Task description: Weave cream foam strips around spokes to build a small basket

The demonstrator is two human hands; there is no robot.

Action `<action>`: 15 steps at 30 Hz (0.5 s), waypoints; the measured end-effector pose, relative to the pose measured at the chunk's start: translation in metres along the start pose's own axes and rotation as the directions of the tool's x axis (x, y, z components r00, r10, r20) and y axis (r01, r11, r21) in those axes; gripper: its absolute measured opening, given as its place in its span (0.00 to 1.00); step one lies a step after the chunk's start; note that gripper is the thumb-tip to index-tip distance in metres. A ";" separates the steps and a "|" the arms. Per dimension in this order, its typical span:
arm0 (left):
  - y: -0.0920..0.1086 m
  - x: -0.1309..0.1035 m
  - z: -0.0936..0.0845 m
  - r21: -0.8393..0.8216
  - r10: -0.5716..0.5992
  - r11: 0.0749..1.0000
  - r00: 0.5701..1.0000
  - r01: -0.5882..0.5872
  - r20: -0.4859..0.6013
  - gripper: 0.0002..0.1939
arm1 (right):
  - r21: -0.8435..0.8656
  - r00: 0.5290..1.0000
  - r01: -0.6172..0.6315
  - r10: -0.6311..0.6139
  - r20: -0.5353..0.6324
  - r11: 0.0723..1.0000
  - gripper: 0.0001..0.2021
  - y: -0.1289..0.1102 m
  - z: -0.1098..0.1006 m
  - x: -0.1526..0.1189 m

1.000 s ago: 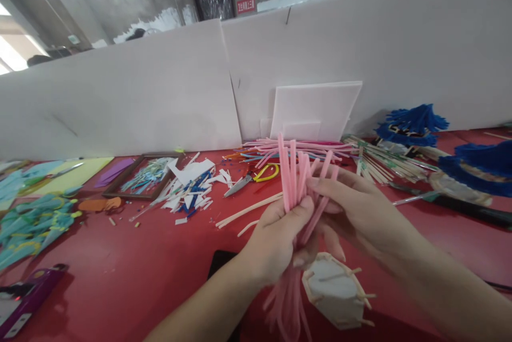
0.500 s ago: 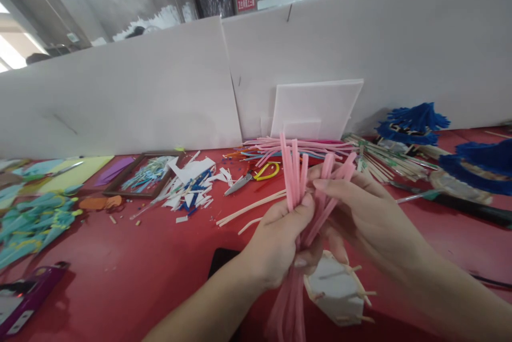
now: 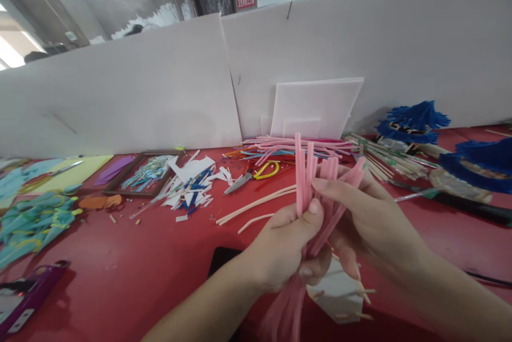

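A bundle of pink pipe cleaners (image 3: 303,184) stands roughly upright between my hands, its lower ends trailing down and blurred. My left hand (image 3: 290,243) is closed around the middle of the bundle, thumb across the front. Higher up, my right hand (image 3: 362,208) pinches several of the stems on the right side, which lean to the right. Below the hands lies a white board piece with wooden sticks (image 3: 338,294) poking out, partly covered by my fingers and the stems.
More pink pipe cleaners (image 3: 296,145) lie at the back, near yellow-handled scissors (image 3: 266,171). White and blue scraps (image 3: 192,182) and a brown frame (image 3: 140,192) are to the left. Blue fringed models (image 3: 416,120) stand at right. A white partition (image 3: 120,96) borders the table.
Both hands and the pink bundle have shifted slightly to the right. The stem tops are grouped closer together, and more of the white board piece is covered.
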State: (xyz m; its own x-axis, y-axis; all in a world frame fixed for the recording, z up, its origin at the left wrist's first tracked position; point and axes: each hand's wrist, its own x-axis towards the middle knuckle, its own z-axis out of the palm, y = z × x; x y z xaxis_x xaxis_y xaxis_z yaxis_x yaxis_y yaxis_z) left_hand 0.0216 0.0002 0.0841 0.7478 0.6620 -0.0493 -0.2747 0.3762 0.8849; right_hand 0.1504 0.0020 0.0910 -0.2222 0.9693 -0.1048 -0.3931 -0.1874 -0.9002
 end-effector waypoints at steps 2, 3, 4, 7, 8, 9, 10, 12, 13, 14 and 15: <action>-0.001 0.001 0.000 -0.017 -0.005 1.000 1.000 0.004 -0.006 0.30 | -0.013 1.000 0.011 -0.011 -0.028 1.000 0.18 0.001 0.001 0.001; -0.001 0.001 0.000 -0.026 -0.004 1.000 1.000 0.004 -0.008 0.29 | -0.013 0.998 0.024 -0.025 -0.053 1.000 0.18 0.001 0.001 0.001; -0.001 0.001 0.000 -0.034 -0.001 0.999 1.000 0.001 -0.010 0.28 | -0.008 0.995 0.041 -0.042 -0.087 0.999 0.17 0.001 0.002 0.001; -0.002 0.001 -0.001 -0.039 0.004 0.999 1.000 -0.005 -0.018 0.28 | 0.019 0.989 0.061 -0.058 -0.133 0.998 0.18 -0.001 0.004 0.002; -0.003 0.000 -0.001 -0.029 -0.002 1.000 1.000 0.002 -0.016 0.28 | 0.019 0.993 0.043 -0.040 -0.113 0.999 0.19 -0.002 0.004 0.002; -0.003 0.000 -0.001 -0.014 -0.013 1.000 1.000 0.013 -0.014 0.29 | 0.012 0.996 0.015 -0.014 -0.084 1.000 0.20 -0.004 0.005 0.002; -0.003 0.001 -0.001 0.000 -0.027 1.000 0.999 0.027 -0.017 0.30 | -0.002 0.998 -0.008 0.008 -0.060 1.000 0.20 -0.004 0.005 0.001; -0.004 0.001 -0.002 0.017 -0.050 0.999 0.998 0.051 -0.039 0.31 | -0.039 0.998 -0.020 0.018 -0.061 0.999 0.21 -0.005 0.005 0.001; -0.005 0.001 -0.002 0.016 -0.056 0.998 0.997 0.057 -0.053 0.30 | -0.058 0.996 -0.012 0.007 -0.084 0.998 0.20 -0.005 0.004 0.000; -0.005 0.001 -0.002 0.014 -0.059 0.998 0.996 0.060 -0.065 0.30 | -0.073 0.994 0.001 -0.009 -0.109 0.997 0.18 -0.005 0.003 0.000; -0.004 0.001 -0.001 0.016 -0.058 0.998 0.996 0.059 -0.068 0.31 | -0.095 0.993 0.022 -0.033 -0.117 0.995 0.16 -0.005 0.002 0.000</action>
State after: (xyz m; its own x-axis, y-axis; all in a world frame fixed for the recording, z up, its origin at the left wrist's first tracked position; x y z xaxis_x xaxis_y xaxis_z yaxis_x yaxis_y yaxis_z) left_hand 0.0228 0.0004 0.0797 0.7196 0.6817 -0.1321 -0.2203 0.4045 0.8876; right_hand 0.1505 0.0031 0.0959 -0.1037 0.9869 -0.1239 -0.3111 -0.1505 -0.9384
